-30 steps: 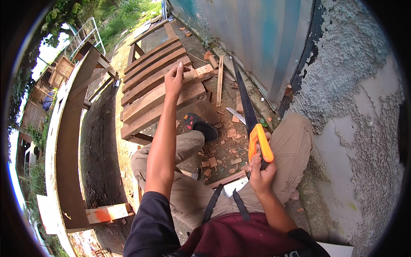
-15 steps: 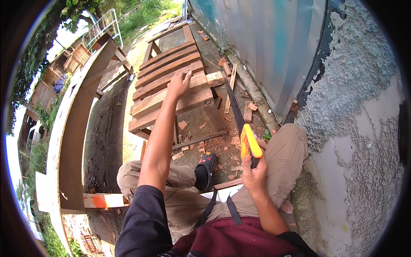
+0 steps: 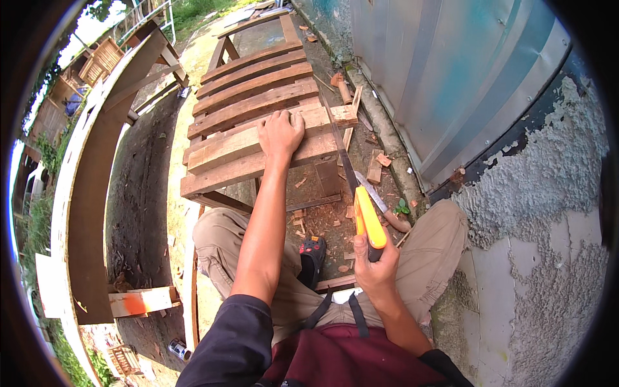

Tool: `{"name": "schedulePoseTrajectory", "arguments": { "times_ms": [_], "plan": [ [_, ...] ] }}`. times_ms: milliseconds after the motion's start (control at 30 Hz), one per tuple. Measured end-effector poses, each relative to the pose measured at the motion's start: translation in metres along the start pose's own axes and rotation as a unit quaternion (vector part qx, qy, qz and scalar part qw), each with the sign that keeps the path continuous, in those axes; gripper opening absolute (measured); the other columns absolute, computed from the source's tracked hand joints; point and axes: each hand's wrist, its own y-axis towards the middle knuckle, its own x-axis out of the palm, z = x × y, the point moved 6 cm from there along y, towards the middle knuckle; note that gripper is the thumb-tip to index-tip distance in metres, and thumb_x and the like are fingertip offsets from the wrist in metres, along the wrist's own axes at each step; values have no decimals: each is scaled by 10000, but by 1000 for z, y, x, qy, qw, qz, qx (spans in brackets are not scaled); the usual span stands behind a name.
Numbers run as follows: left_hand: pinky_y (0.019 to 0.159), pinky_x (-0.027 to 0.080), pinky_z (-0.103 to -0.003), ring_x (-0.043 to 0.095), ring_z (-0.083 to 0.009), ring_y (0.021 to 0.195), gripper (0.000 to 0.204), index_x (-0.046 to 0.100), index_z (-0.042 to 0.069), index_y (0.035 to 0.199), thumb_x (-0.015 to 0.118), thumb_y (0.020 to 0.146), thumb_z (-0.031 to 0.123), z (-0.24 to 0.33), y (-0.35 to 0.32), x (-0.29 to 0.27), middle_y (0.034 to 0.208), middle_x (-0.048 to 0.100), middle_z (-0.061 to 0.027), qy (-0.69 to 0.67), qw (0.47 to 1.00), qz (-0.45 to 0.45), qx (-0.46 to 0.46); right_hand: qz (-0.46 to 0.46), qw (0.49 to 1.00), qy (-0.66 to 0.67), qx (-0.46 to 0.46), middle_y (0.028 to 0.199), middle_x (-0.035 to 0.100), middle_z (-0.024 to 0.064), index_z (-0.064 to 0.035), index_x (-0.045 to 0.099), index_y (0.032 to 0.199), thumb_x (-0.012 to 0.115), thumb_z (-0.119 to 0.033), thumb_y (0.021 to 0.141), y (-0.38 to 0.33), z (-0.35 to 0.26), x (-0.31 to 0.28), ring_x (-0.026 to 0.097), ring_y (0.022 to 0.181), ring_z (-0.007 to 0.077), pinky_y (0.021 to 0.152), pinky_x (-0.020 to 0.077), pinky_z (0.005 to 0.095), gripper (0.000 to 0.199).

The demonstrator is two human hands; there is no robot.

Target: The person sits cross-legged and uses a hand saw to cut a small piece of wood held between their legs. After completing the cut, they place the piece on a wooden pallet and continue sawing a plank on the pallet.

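A thick wooden beam (image 3: 225,146) lies across the near end of a slatted wooden frame (image 3: 258,82). My left hand (image 3: 282,134) presses down on it, fingers curled over its top. In my right hand (image 3: 377,266) is the yellow-and-black handle of a handsaw (image 3: 367,216), gripped above my right thigh. The saw's dark blade slants away from me and crosses the beam a little short of its right end. Whether the teeth have entered the wood I cannot tell.
Below the blade, a long blade with a wooden handle (image 3: 395,221) rests on the ground. Wood offcuts (image 3: 374,166) and chips lie around it. A corrugated metal panel (image 3: 445,84) and rough wall (image 3: 535,174) stand at right. A long curved board structure (image 3: 90,213) runs along the left; a can (image 3: 179,349) lies nearby.
My left hand has settled with its fingers curled over the beam. The saw blade now crosses the beam further in from its right end. The view has shifted slightly.
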Motion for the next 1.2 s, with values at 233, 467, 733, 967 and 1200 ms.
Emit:
{"name": "schedulePoseTrajectory", "arguments": {
  "times_ms": [233, 467, 733, 967, 1200],
  "plan": [
    [1018, 414, -453, 674, -317, 1036, 401, 749, 40, 950, 521, 900, 366, 9, 7, -2, 1016, 733, -153, -10, 1000, 8, 2, 62, 998, 8, 2, 736, 674, 153, 35, 679, 1019, 669, -245, 998, 146, -5, 41, 655, 669, 209, 647, 504, 377, 281],
    [1026, 398, -470, 672, -321, 1044, 410, 753, 30, 971, 524, 902, 363, 0, 6, 4, 1034, 729, -165, -15, 1000, -12, -15, 66, 997, -17, -36, 657, 620, 135, 13, 658, 924, 725, -190, 957, 66, 2, 37, 614, 569, 168, 550, 454, 339, 216],
    [1007, 390, -497, 658, -318, 1085, 480, 743, 11, 1062, 490, 929, 397, 26, 16, 14, 1106, 721, -177, -4, 998, -67, -7, 46, 999, 26, 13, 746, 634, -4, 32, 679, 947, 699, -194, 992, 68, -5, 13, 544, 683, 71, 613, 447, 276, 232],
    [1080, 377, -601, 546, -408, 1295, 674, 665, -31, 1265, 485, 966, 546, -4, 49, 18, 1349, 617, -248, -79, 974, -192, -90, 56, 992, 95, 53, 678, 577, -37, -3, 648, 891, 661, -224, 1025, 80, 18, 7, 495, 595, 42, 542, 388, 240, 258],
    [1012, 452, -510, 643, -381, 1156, 681, 726, -14, 1137, 482, 979, 602, -6, 58, 24, 1180, 699, -223, -112, 966, -226, -55, 67, 997, -15, -25, 709, 623, 19, 43, 701, 989, 712, -189, 976, 72, 14, 18, 547, 685, 76, 610, 439, 281, 233]
  ]
}}
